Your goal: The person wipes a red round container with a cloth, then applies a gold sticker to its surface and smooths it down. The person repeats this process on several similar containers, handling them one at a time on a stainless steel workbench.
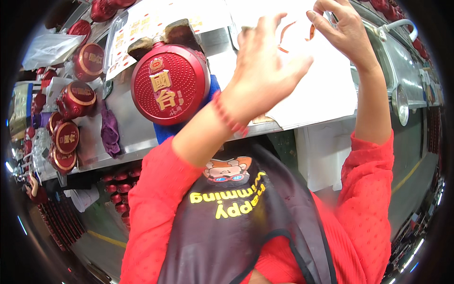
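Head view, looking down past a dark apron (236,222) and red sleeves (369,189), shows both bare hands raised over a white sheet (326,90) spread on the steel bench (130,132). The right hand (343,28) has thumb and fingertips pinched near a thin curved red-orange strip (285,35), with a second short strip (312,32) just beside it; whether the fingers actually clamp a strip or only touch it cannot be told, as the hand covers the contact. The left hand (262,68) hangs open, fingers spread and blurred, holding nothing, above the sheet and close to the first strip. A bead bracelet (229,116) circles its wrist. These strips look like sticker or label trim: almost weightless, limp, likely tacky on one face, prone to curl, stretch or tear if pulled hard. Best judged hold is a light fingertip pinch at one free end, peeling low and slow along the sheet. Just left of the sheet lies a round red flask-shaped bottle (169,90) with gold characters, resting on a blue cloth (165,132); it looks rigid, glossy, fairly heavy, and breakable if ceramic or glass, so a full palm around its body would suit. More red bottles (75,97) crowd the bench's left end, and a purple rag (110,132) lies near them.
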A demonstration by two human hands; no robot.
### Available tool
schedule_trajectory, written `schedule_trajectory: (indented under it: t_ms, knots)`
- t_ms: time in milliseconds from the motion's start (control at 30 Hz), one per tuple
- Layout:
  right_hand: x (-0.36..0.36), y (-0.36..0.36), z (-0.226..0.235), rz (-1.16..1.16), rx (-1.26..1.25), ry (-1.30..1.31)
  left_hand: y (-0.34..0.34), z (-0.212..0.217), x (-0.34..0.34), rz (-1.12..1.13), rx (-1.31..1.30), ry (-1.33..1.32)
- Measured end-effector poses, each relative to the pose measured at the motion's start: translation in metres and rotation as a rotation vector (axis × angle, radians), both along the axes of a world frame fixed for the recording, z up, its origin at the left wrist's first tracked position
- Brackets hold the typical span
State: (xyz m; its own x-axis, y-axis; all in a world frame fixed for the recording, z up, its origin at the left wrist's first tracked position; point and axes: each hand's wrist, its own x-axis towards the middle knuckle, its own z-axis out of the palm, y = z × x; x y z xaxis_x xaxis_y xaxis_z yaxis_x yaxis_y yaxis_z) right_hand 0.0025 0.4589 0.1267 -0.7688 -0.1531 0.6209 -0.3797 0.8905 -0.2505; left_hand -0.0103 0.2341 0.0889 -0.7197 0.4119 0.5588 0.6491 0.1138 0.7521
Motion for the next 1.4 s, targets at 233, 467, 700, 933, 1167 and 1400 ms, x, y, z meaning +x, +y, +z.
schedule_trajectory:
  t_ms: [233,467,700,933,1167,1400]
  knots:
    - [0.039,0.018,0.019,0.034,-0.125,-0.268,0.017,-0.006,-0.043,-0.604,0.171,-0.581]
    - [0.036,0.039,-0.013,0.159,-0.335,-0.39,0.002,0.017,-0.049,-0.799,-0.061,-0.794]
    - [0.014,0.023,-0.018,0.423,-0.549,-0.6,-0.012,0.018,-0.058,-0.813,-0.059,-0.829]
    - [-0.08,0.036,-0.046,0.019,-0.625,-0.751,-0.045,0.023,-0.046,-0.215,-0.295,-0.369]
    - [-0.173,0.031,-0.138,-0.801,0.246,-0.546,-0.118,0.05,-0.03,-0.172,-0.316,-0.093]
    - [-0.096,0.001,-0.017,-0.046,0.115,-0.335,-0.133,0.056,-0.073,-0.073,-0.084,-0.01]
